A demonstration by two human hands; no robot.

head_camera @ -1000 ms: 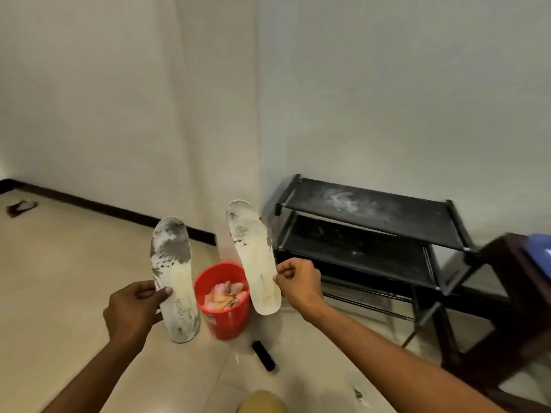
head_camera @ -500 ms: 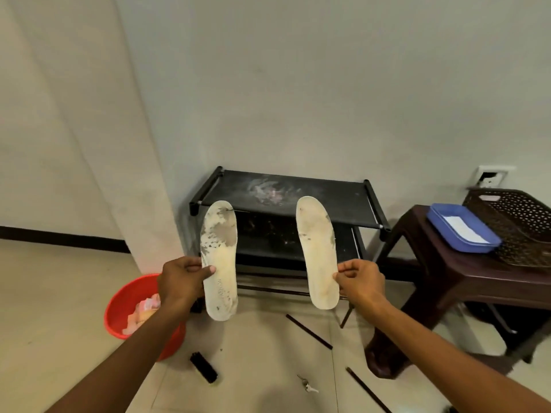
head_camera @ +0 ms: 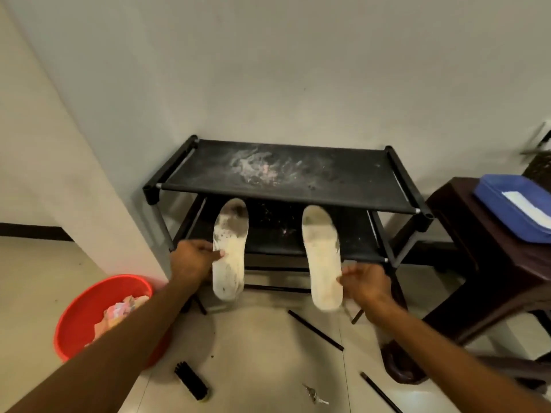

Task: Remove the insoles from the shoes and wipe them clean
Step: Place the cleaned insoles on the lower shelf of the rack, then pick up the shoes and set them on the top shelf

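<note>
Left insole [head_camera: 229,257]: stained, upright in front of the black rack [head_camera: 208,171] at 12 o'clock. The left hand [head_camera: 193,257] grips its edge, thumb across the face.
Right insole [head_camera: 322,260]: upright at 3 o'clock of the first, well apart. The right hand [head_camera: 366,283] pinches its lower edge, fingers curled.
Red bucket [head_camera: 86,305]: 8 o'clock.
Brush [head_camera: 190,380]: on the floor, 7 o'clock.

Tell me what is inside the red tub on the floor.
Crumpled pink and orange cloths lie in the red tub. The left forearm covers its right part, and the cloths hide the bottom under them.
</note>
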